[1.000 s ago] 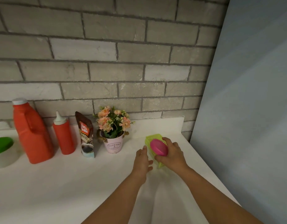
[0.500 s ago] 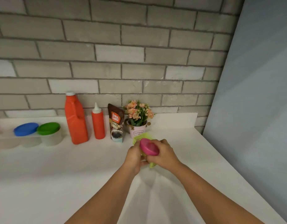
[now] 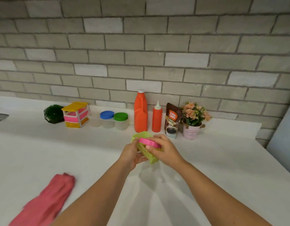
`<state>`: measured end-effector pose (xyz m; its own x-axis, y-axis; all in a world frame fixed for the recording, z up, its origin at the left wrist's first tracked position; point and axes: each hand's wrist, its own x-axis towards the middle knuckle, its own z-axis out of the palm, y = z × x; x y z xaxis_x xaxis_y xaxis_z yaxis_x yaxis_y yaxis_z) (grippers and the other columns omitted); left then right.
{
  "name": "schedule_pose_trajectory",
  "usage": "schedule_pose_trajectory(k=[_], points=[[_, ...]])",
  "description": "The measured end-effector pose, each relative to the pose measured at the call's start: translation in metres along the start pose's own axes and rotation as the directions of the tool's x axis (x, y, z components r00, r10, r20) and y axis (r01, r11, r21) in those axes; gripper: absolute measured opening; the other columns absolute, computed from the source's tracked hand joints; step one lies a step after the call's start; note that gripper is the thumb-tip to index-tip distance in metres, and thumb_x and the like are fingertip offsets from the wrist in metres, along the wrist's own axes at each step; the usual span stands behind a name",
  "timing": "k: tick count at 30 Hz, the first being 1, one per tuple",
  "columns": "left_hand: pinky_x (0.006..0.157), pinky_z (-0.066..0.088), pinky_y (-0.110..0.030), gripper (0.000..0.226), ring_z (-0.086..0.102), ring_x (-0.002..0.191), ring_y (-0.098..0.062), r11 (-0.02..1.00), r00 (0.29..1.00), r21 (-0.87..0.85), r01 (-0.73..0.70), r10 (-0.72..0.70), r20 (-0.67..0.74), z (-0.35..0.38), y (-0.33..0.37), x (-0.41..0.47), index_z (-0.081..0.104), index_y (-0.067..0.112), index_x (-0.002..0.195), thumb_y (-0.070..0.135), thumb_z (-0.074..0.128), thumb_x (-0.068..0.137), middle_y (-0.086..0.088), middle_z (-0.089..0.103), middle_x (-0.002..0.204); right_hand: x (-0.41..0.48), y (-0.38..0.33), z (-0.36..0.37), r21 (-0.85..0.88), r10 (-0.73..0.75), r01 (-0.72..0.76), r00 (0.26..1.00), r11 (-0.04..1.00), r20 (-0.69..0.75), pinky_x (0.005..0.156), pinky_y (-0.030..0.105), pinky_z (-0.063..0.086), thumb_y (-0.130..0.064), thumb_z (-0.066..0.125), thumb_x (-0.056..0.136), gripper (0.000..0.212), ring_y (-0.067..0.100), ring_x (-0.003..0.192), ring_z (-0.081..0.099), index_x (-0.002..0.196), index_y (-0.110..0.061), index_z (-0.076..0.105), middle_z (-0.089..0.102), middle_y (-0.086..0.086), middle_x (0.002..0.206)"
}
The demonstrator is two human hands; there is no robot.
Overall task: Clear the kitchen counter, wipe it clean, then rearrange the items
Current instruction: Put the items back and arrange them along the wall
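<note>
Both hands meet over the middle of the white surface (image 3: 206, 160): the left hand (image 3: 130, 154) grips a green basket (image 3: 151, 159) from its left side and underneath, and the right hand (image 3: 165, 150) curls its fingers over a pink lid (image 3: 149, 141) lying across the basket's top, thumb against the basket wall. The basket is held just above the surface, its shadow falling below, near the back row. The surface runs back to a brick wall (image 3: 141, 54) and ends on the right at a grey-blue panel (image 3: 284, 136), where its corner narrows. White room stretches wide to the left and towards the viewer, broken only by a pink cloth (image 3: 48, 201) lying crumpled at the near left, well apart from the hands. Along the wall stands a row: a dark green scrubber (image 3: 53, 114), a stack of yellow and pink trays (image 3: 75, 115) just beside it, clear jars with a blue cap (image 3: 106, 115) and a green cap (image 3: 120, 116), an orange jug (image 3: 140, 115), a red squeeze bottle (image 3: 156, 118), a coffee pouch (image 3: 172, 121) and a flower pot (image 3: 191, 132). The jug, bottle and pouch stand just behind the basket, closing off the way straight ahead; the pot sits to the right of the hands
</note>
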<state>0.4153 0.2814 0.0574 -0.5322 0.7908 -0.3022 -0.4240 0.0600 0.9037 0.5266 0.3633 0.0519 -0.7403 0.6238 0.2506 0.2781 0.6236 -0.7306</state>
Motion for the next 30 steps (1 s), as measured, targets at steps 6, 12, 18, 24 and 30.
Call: schedule_pose_trajectory(k=[6,12,18,24,30], points=[[0.053,0.057,-0.032,0.037,0.063,0.073,-0.025,0.999,0.999,0.023,-0.021,0.023,-0.046,-0.094,0.034,-0.01,0.053,0.004,0.112,0.029,0.029,0.102,-0.013,0.062,0.085,0.026,-0.062,0.057,0.044,-0.087,0.082,0.986,0.996,0.139,0.084,0.009,0.04,-0.017,0.07,0.082,0.036,0.016,0.102,0.057,0.118,-0.015,0.064,0.061,0.009,0.112],[0.046,0.054,-0.026,0.038,0.063,0.069,-0.024,0.991,0.997,0.132,-0.024,0.033,-0.07,-0.195,0.072,-0.002,0.055,0.003,0.113,0.03,0.03,0.101,-0.011,0.062,0.084,0.061,-0.124,0.129,0.057,-0.09,0.078,0.966,0.995,0.243,0.081,0.024,0.042,-0.02,0.073,0.08,0.018,0.014,0.089,0.051,0.083,-0.025,0.056,0.054,0.001,0.098],[0.05,0.055,-0.029,0.038,0.064,0.067,-0.024,0.986,0.999,0.165,-0.003,0.009,-0.037,-0.258,0.09,0.016,0.056,0.003,0.109,0.031,0.031,0.101,-0.012,0.064,0.084,0.095,-0.155,0.182,-0.015,-0.071,0.079,0.954,0.997,0.29,0.085,0.027,0.039,-0.021,0.074,0.078,0.017,0.015,0.1,0.049,0.08,-0.018,0.058,0.049,0.002,0.103],[0.057,0.056,-0.032,0.04,0.066,0.075,-0.026,0.979,0.999,0.206,-0.003,0.01,-0.035,-0.284,0.105,0.046,0.056,0.004,0.116,0.031,0.031,0.101,-0.014,0.064,0.095,0.149,-0.15,0.209,-0.034,-0.085,0.101,0.942,0.994,0.326,0.092,0.023,0.041,-0.029,0.079,0.072,0.029,0.016,0.11,0.048,0.088,-0.029,0.054,0.048,-0.002,0.111],[0.061,0.055,-0.034,0.038,0.065,0.076,-0.024,0.971,0.997,0.24,-0.021,0.037,-0.063,-0.313,0.123,0.068,0.058,0.007,0.115,0.031,0.032,0.1,-0.012,0.065,0.093,0.186,-0.147,0.239,-0.068,-0.057,0.087,0.933,0.994,0.356,0.097,0.037,0.048,-0.058,0.079,0.055,0.074,0.017,0.117,0.045,0.118,-0.043,0.043,0.042,-0.001,0.125]])
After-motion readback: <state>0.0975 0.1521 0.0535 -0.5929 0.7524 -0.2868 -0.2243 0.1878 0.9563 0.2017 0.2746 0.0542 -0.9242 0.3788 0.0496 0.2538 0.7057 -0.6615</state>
